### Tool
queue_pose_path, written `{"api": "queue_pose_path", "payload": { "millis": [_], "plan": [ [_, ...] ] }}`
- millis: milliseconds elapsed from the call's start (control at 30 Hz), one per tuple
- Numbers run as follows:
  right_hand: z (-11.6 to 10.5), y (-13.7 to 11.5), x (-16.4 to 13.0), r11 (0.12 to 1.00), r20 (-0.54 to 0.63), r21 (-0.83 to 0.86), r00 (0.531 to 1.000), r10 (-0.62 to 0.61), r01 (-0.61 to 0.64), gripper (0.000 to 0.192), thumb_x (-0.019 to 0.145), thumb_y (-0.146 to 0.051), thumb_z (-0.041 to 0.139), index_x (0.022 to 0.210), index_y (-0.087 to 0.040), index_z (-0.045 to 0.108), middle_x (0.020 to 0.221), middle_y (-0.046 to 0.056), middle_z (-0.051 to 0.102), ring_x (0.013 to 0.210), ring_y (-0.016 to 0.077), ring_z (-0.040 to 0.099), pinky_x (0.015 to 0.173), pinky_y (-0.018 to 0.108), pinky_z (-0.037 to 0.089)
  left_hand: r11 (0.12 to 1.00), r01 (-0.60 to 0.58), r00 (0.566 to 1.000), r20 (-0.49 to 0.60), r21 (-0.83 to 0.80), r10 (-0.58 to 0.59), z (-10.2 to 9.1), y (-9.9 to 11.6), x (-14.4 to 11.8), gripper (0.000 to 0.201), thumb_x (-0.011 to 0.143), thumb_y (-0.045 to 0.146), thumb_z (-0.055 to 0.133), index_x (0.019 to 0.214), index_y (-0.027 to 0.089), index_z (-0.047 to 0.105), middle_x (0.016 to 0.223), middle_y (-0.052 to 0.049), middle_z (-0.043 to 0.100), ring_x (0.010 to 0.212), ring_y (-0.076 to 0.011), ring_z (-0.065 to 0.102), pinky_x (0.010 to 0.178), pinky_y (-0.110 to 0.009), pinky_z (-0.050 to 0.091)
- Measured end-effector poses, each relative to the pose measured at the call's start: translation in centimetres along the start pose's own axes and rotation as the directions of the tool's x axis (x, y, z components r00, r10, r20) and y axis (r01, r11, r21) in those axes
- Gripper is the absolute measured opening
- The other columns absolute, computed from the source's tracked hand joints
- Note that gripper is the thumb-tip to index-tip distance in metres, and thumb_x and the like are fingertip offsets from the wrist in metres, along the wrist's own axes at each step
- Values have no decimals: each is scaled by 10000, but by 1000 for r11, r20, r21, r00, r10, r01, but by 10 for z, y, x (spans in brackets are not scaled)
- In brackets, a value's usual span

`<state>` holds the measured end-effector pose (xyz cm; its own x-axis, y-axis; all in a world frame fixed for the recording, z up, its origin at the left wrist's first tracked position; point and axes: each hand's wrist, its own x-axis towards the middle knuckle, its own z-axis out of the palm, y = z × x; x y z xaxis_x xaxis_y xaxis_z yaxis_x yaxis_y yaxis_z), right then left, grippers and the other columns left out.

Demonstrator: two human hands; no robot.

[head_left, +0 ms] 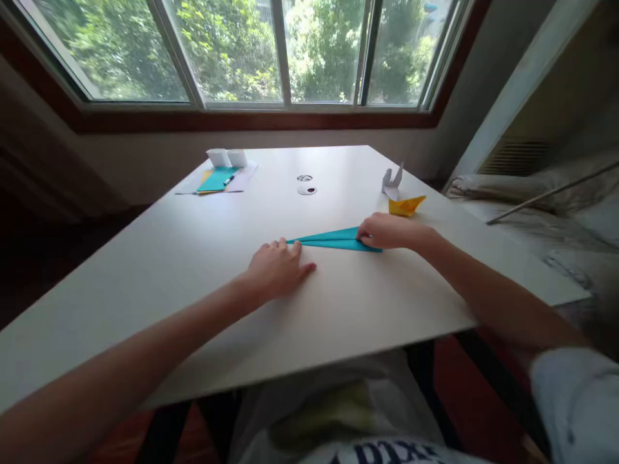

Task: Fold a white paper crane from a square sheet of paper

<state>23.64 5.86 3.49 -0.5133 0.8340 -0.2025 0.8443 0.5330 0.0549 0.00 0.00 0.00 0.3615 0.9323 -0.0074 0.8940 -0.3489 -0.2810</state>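
Observation:
A blue sheet of paper [331,239], folded into a long narrow wedge with a crease along its middle, lies flat on the white table. Its pointed end is under the fingertips of my left hand [278,267], which rests on the tabletop with the thumb held apart. At the wide right end, my right hand [387,231] has its fingers curled together and pressed on the paper by the middle crease. The underside of those fingers is hidden.
Behind my right hand stand a yellow paper boat [406,205] and a white folded paper figure [392,182]. Far left on the table [193,258] lie coloured sheets [216,179], a pen [229,180] and white folded paper [227,158]. Two round discs [306,191] sit mid-table.

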Motion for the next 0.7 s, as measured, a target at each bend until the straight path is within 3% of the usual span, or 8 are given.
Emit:
{"api": "queue_pose_path", "payload": {
  "millis": [200,367,567,700],
  "plan": [
    [2,4,-1,999,-11,27,999,-38,38,242,750,-249,520,893,-204,710,848,57,696,699,181,610,604,253,388,999,26,999,30,36,-27,-4,1,0,585,879,576,231,1119,120,508,928,-174,603,843,-311,603,677,-363,418],
    [6,8,3,999,-38,39,999,-33,34,235,740,-337,563,905,-241,700,861,35,694,721,184,606,603,258,396,1000,15,1000,-24,-15,-15,1,-8,4,566,858,594,272,1115,146,505,927,-151,607,858,-312,593,685,-369,407],
    [7,7,3,998,-54,44,998,-39,41,266,728,-425,588,886,-234,686,850,42,688,726,191,600,588,266,396,961,7,999,-49,-277,-21,13,-33,22,448,844,479,387,1164,171,448,1085,-118,566,990,-283,536,802,-389,397],
    [7,7,3,997,-70,58,997,-43,47,284,728,-438,594,913,-237,671,879,40,686,741,193,599,580,263,395,879,-44,996,-91,-475,1,20,-42,29,454,787,450,497,1153,188,432,1075,-95,539,921,-244,555,770,-359,427]
  ]
}}
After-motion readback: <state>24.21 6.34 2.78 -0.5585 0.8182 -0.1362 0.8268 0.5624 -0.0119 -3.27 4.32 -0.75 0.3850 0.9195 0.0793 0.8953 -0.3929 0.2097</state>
